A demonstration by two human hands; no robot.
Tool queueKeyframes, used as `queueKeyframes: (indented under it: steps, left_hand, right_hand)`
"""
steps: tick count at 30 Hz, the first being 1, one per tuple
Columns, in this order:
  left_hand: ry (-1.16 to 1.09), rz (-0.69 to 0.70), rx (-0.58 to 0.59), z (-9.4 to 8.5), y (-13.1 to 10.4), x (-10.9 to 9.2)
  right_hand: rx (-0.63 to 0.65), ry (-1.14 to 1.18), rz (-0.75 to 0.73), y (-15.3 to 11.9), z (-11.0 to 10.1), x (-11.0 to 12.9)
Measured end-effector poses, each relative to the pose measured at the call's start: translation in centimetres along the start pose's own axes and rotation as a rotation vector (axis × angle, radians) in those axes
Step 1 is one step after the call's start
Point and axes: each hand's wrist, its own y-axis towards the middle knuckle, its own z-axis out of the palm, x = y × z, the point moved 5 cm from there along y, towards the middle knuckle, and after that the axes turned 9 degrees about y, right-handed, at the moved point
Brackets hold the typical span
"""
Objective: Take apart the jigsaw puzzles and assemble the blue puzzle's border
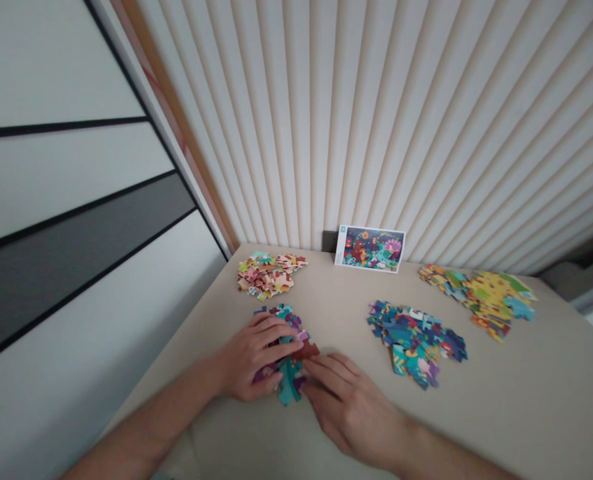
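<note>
My left hand lies with its fingers spread over a cluster of purple, teal and brown puzzle pieces at the near middle of the table. At the cluster's right edge is my right hand, its thumb and fingertips pressed together at the brown and teal pieces. Whatever those fingertips hold is too small and covered to make out. To the right sits a pile of dark blue and teal puzzle pieces. The middle part of the cluster is hidden under my left fingers.
A picture card leans at the beige table's back edge, before a pleated curtain. Pink and cream pieces lie at the back left, yellow and green pieces at the back right. A white panelled surface stands left.
</note>
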Motion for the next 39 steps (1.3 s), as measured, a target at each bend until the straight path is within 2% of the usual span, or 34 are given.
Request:
queueKeyframes:
  steps: [2,4,9,13,15,18,20,23,25,27,29,33,36,39]
  left_hand:
    - [0.012,-0.030,0.020,0.0,0.4,0.1]
    - [-0.003,-0.056,0.026,0.0,0.5,0.4]
    - [-0.064,-0.094,-0.012,-0.3,0.2,1.0]
    - [-0.027,-0.151,-0.065,0.0,0.1,1.4]
    - [-0.018,-0.162,-0.056,0.3,0.1,1.5]
    - [0.015,-0.162,-0.039,0.4,0.0,1.5]
    - [0.044,-0.148,-0.018,0.2,-0.1,1.5]
    - [0.094,-0.139,-0.008,-0.5,-0.1,1.2]
    - [0.131,-0.151,-0.021,-1.3,0.4,0.7]
    - [0.151,-0.158,-0.040,-1.8,1.5,-0.2]
    - [0.147,-0.131,-0.046,-1.7,3.0,-1.4]
    - [0.088,-0.039,-0.008,0.7,6.8,-4.0]
    - [0.043,-0.071,0.028,3.2,8.9,-4.5]
    - [0.000,-0.095,0.031,4.9,9.7,-4.2]
  right_hand:
    - [0.005,0.000,0.084,-0.1,-0.1,-0.4]
    - [0.041,0.030,0.106,0.0,-0.2,-0.4]
    - [0.178,0.079,0.002,0.2,-0.3,0.4]
    - [0.134,-0.015,0.026,-0.1,-0.6,0.2]
    - [0.105,-0.109,0.024,-0.3,-1.3,-0.6]
    - [0.029,-0.275,0.153,-1.6,-3.8,-3.8]
    - [-0.041,-0.363,0.352,-3.6,-6.4,-7.3]
    - [-0.114,-0.459,0.657,-8.3,-9.9,-12.6]
    - [-0.085,-0.439,0.766,-11.0,-10.8,-15.1]
    - [-0.059,-0.393,0.795,-12.5,-10.7,-16.4]
    - [-0.068,-0.368,0.774,-12.5,-10.0,-16.5]
    - [-0.076,-0.304,0.623,-9.7,-7.9,-13.9]
    - [-0.077,-0.215,0.508,-7.8,-6.8,-11.5]
    - [-0.036,-0.147,0.409,-7.3,-6.6,-10.1]
